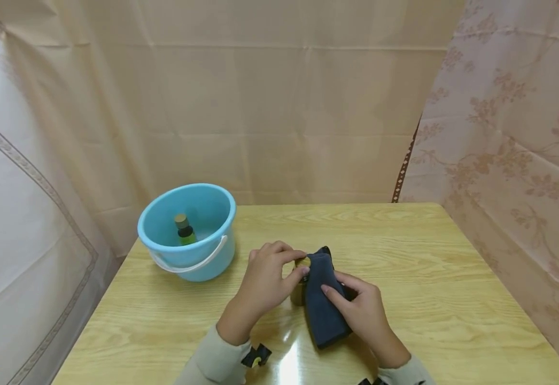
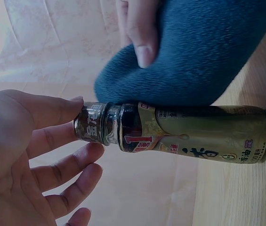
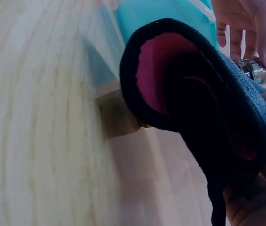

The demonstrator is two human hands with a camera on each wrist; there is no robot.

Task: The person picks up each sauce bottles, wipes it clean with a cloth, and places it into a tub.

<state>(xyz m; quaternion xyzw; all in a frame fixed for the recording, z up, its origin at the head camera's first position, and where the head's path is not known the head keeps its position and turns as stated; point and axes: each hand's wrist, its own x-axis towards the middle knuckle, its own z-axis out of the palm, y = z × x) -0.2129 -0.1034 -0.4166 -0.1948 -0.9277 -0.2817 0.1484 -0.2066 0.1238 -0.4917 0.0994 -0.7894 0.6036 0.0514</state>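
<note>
A small sesame oil bottle with a gold label and patterned cap stands upright on the table. My left hand pinches that cap between thumb and forefinger, its other fingers loosely bent in the left wrist view. My right hand grips a folded dark blue plush cloth and holds it against the bottle's right side. In the right wrist view the cloth's black edge and pink inner side show, and its fold hides most of the bottle.
A light blue bucket with a white handle stands at the back left of the wooden table. Inside it is another bottle with a gold cap and green label. Beige curtains hang behind, and patterned cloth hangs at the right.
</note>
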